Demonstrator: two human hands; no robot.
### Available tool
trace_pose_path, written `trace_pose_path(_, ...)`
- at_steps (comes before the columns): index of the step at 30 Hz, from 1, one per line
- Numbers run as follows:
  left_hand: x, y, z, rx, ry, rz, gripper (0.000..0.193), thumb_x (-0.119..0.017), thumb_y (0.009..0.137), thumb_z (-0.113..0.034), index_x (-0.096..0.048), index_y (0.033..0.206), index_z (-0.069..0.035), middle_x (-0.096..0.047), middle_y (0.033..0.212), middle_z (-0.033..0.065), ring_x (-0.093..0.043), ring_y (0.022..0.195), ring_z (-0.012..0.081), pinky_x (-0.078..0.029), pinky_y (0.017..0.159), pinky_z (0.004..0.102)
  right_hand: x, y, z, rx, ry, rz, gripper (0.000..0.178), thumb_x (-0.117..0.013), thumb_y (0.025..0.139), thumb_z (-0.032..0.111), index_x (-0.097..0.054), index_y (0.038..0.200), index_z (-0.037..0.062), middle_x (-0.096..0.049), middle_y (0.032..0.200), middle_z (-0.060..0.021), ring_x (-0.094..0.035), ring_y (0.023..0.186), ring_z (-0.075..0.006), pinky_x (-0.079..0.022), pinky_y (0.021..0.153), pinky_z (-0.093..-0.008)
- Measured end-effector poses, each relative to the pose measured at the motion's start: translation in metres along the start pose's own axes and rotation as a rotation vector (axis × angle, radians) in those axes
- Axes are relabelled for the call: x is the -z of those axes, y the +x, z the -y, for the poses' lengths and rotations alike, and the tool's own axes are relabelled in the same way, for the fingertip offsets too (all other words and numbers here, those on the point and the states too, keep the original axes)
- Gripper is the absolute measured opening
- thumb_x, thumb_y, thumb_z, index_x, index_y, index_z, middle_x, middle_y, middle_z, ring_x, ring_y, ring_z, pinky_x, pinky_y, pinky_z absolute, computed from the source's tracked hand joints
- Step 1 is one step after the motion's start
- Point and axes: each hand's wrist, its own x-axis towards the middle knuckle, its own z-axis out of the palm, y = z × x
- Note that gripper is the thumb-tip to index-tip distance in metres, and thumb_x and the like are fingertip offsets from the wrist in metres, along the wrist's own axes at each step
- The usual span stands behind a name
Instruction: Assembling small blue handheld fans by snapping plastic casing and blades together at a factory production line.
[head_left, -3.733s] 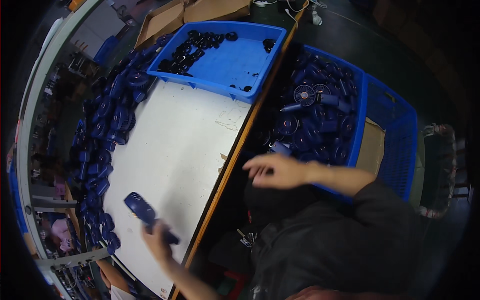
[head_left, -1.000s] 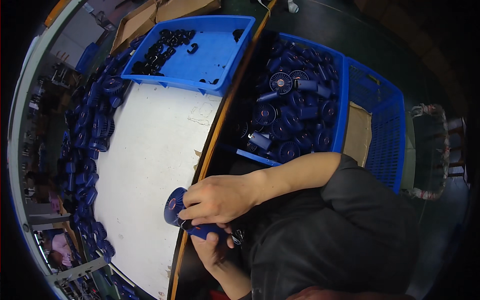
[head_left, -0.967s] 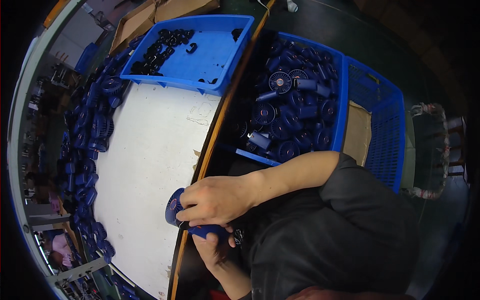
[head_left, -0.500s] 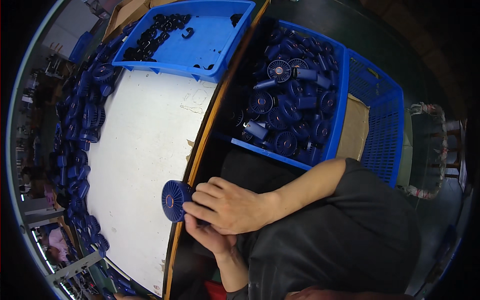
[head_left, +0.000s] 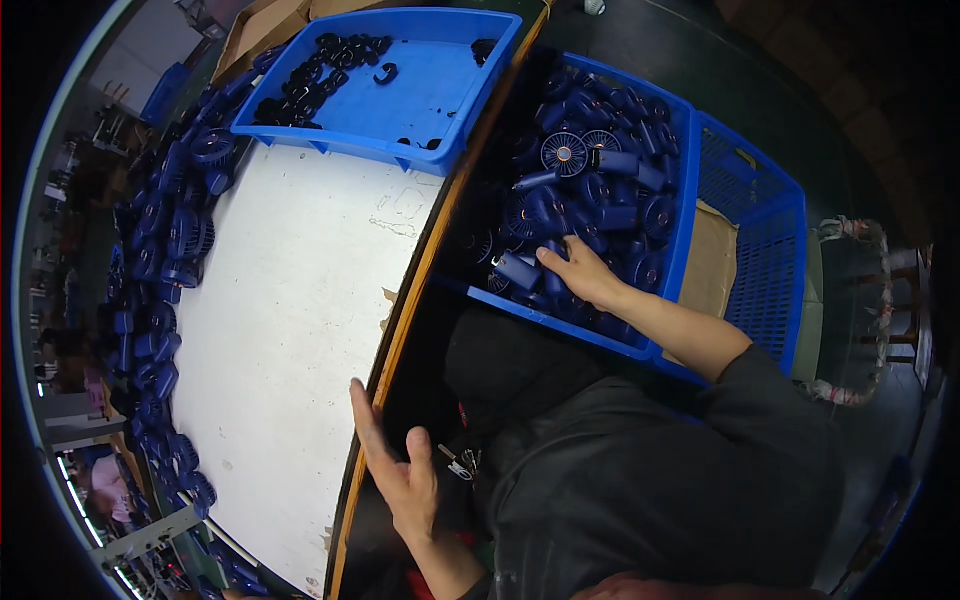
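Blue fan (head_left: 547,208) had left two-handed hold at white table (head_left: 290,300); apparently sat in blue crate (head_left: 682,225), just beyond right hand (head_left: 585,275) (gripped or released, couldn't tell; fingertips hidden). Left hand (head_left: 402,482) empty, thumb spread from fingers. One piece seemingly passed across.

On the far end of the table (head_left: 280,330), a tray (head_left: 450,60) is holding small parts (head_left: 318,85), a carton (head_left: 262,30) lying behind it. Handheld fans (head_left: 190,235) are lying heaped along the table's left edge. Right of the table, a crate (head_left: 683,215) is holding more fans (head_left: 565,155), a basket (head_left: 765,280) containing a cardboard sheet (head_left: 710,255) standing farther right
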Motion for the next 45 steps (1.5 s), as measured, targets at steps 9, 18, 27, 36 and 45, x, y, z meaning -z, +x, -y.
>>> trace_pose_path(9,0.061,-0.034,0.035,0.102,0.064,-0.228,0.054,-0.057,0.098,-0.020,-0.042,0.143,0.006,-0.041,0.151,0.0206,-0.040,0.140,0.0327,-0.035,0.113,0.0456,0.003,-0.014,-0.019,0.245,-0.189,0.022,0.049,-0.069,0.087,0.014,-0.052,0.129,-0.0050,-0.066,0.113,-0.0184,-0.067,0.084,-0.0166,-0.054,0.076,-0.0302)
trace_pose_path(18,0.230,0.003,0.186,0.281,0.637,-0.680,0.056,-0.065,0.095,-0.025,-0.046,0.141,-0.001,-0.044,0.147,0.0202,-0.038,0.140,0.0330,-0.027,0.116,0.0435,-0.058,-0.061,0.000,0.256,0.164,0.450,0.027,-0.063,0.094,0.004,-0.060,0.120,-0.0014,-0.068,0.100,-0.0079,-0.065,0.090,-0.0115,-0.053,0.081,-0.0254)
trace_pose_path(27,0.339,0.038,0.242,0.782,1.017,-0.908,0.099,-0.065,0.083,-0.063,-0.030,0.150,0.002,-0.027,0.153,0.0333,-0.024,0.143,0.0502,-0.026,0.115,0.0575,-0.082,-0.088,0.014,0.353,-0.014,0.547,0.024,-0.062,0.092,0.003,-0.061,0.115,-0.0037,-0.070,0.095,-0.0122,-0.068,0.085,-0.0160,-0.053,0.076,-0.0275)
trace_pose_path(36,0.402,0.022,0.291,0.759,0.921,-0.872,0.093,-0.069,0.082,-0.053,-0.034,0.149,0.001,-0.038,0.144,0.0327,-0.041,0.132,0.0497,-0.038,0.110,0.0500,-0.089,-0.093,0.033,0.354,-0.132,0.600,0.024,-0.063,0.090,0.002,-0.063,0.113,-0.0038,-0.069,0.095,-0.0103,-0.066,0.087,-0.0140,-0.052,0.077,-0.0270)
trace_pose_path(45,0.242,-0.028,0.088,0.029,-0.908,-0.717,0.061,-0.041,0.099,-0.056,-0.053,0.132,-0.006,-0.066,0.117,0.0123,-0.069,0.095,0.0281,-0.059,0.077,0.0434,-0.147,-0.115,0.133,1.178,-0.314,0.567,0.066,-0.077,0.076,0.007,-0.048,0.135,0.0008,-0.051,0.130,-0.0217,-0.052,0.118,-0.0398,-0.044,0.101,-0.0447)
